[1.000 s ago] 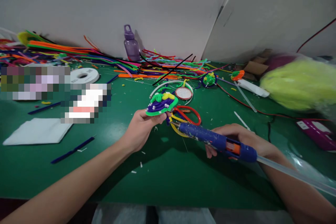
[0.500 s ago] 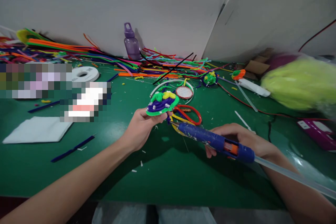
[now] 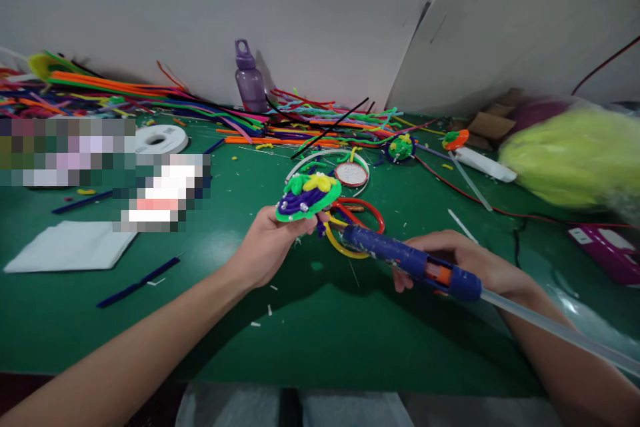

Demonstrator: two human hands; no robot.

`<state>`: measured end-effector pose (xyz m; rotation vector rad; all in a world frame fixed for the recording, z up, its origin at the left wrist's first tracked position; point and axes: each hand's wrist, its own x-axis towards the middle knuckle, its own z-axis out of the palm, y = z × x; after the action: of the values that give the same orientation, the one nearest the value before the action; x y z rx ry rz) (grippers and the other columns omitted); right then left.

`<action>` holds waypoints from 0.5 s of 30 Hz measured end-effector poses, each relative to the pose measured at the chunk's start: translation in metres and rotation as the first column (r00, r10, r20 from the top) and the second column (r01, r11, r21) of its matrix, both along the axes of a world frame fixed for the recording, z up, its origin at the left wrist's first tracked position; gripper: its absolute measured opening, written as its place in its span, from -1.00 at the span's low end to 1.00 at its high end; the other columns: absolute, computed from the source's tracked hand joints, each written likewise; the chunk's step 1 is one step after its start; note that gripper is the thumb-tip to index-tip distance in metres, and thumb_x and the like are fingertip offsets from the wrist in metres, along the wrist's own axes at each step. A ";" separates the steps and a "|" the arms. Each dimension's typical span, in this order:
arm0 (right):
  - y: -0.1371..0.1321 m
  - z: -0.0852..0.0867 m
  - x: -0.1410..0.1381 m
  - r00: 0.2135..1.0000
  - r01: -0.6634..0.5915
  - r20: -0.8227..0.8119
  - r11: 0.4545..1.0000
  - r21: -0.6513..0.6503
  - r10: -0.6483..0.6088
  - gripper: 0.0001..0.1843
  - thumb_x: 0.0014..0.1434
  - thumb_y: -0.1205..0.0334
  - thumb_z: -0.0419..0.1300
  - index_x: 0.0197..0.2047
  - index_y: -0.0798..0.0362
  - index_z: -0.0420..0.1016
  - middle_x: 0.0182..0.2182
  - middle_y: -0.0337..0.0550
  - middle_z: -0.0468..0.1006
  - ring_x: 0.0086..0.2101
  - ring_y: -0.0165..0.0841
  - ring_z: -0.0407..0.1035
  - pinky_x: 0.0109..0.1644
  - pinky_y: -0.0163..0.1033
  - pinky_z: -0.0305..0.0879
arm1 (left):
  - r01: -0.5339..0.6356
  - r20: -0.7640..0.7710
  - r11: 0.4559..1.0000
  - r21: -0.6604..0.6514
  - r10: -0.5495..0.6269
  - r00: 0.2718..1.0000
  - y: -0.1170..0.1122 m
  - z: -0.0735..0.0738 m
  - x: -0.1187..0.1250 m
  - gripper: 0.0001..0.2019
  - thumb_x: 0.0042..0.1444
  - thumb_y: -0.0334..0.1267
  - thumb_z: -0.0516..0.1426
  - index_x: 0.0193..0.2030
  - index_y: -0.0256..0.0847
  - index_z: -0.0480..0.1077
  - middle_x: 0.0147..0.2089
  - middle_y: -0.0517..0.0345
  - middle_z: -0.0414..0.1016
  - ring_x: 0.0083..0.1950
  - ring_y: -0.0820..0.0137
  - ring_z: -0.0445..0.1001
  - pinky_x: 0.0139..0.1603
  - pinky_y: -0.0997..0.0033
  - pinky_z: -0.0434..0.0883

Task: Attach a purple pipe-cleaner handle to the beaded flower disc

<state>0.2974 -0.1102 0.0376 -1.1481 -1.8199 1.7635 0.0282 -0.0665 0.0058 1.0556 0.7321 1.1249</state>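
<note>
Near the middle of the head view, my left hand (image 3: 267, 247) pinches a small pipe-cleaner ornament (image 3: 305, 199) by its underside. The ornament is purple with a green rim, and carries green and yellow tufts and small pearly beads. My right hand (image 3: 455, 257) is wrapped round a blue glue gun (image 3: 395, 253), its grip mostly hidden. A long clear glue stick (image 3: 550, 330) sticks out of the gun's back end. The nozzle points left, close to the ornament's lower right side; whether they touch I cannot tell. Behind them lie scissors with red and yellow handles (image 3: 373, 209).
Pipe cleaners (image 3: 280, 133) lie heaped along the wall beside a purple bottle (image 3: 249, 77). A white spool (image 3: 173, 140) and white cloth (image 3: 70, 247) are at left. Another ornament (image 3: 401, 147), a red cable (image 3: 445, 187), a bagged yellow-green bundle (image 3: 565, 153) and a magenta object (image 3: 605, 253) are at right.
The ornament in my left hand has tilted slightly, showing more of its yellow tuft. The glue gun has shifted a little, its nozzle now slightly higher and further right.
</note>
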 end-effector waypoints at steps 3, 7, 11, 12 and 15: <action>0.003 0.001 0.017 0.985 0.106 0.125 0.988 0.109 -0.119 -0.53 0.01 -0.11 0.25 -0.14 0.08 0.54 -0.26 -0.03 0.60 -0.21 -0.15 0.47 -0.13 -0.17 0.39 | 0.002 0.019 1.000 0.025 -0.003 1.000 0.001 -0.001 -0.001 -0.90 -0.07 -0.20 0.30 -0.43 -0.15 0.55 -0.36 0.15 0.52 -0.23 0.37 0.38 -0.22 0.42 0.29; 0.011 -0.010 0.051 0.865 0.147 0.396 0.909 0.389 -0.309 -0.48 0.03 -0.06 0.25 0.04 -0.03 0.45 -0.01 -0.07 0.50 -0.01 -0.06 0.36 0.09 -0.01 0.26 | -0.009 0.032 0.999 0.034 0.008 0.999 0.002 -0.002 -0.001 -0.94 -0.03 -0.23 0.27 -0.45 -0.13 0.54 -0.32 0.19 0.52 -0.24 0.42 0.37 -0.25 0.45 0.28; 0.019 -0.031 0.077 0.764 -0.007 0.531 0.818 0.575 -0.367 -0.53 0.11 -0.05 0.17 0.03 -0.01 0.45 0.07 -0.04 0.42 0.08 -0.05 0.27 0.20 0.06 0.14 | -0.030 0.018 0.999 0.018 0.030 0.999 0.002 0.000 -0.002 -0.94 -0.05 -0.25 0.29 -0.48 -0.13 0.55 -0.33 0.20 0.54 -0.24 0.42 0.40 -0.21 0.44 0.31; 0.020 -0.036 0.082 0.751 -0.041 0.539 0.788 0.615 -0.381 -0.54 0.12 -0.05 0.16 0.02 0.00 0.47 0.07 -0.01 0.41 0.08 -0.05 0.26 0.20 0.07 0.14 | -0.042 0.004 0.999 0.006 0.042 0.999 0.002 0.000 -0.002 -0.94 -0.06 -0.26 0.29 -0.49 -0.13 0.55 -0.33 0.19 0.55 -0.24 0.41 0.41 -0.19 0.43 0.32; 0.023 -0.047 0.091 0.724 -0.124 0.559 0.721 0.682 -0.404 -0.55 0.11 -0.03 0.16 0.01 0.01 0.48 0.10 0.03 0.36 0.12 -0.03 0.21 0.21 0.10 0.11 | -0.077 -0.017 0.997 -0.026 0.076 0.997 0.002 0.001 -0.001 -0.99 -0.10 -0.28 0.31 -0.47 -0.10 0.57 -0.34 0.20 0.58 -0.23 0.39 0.45 -0.14 0.40 0.34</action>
<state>0.3882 -0.0869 -0.0097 -1.6388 -2.3641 0.3984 0.0268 -0.0644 0.0070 1.0226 0.8036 1.1703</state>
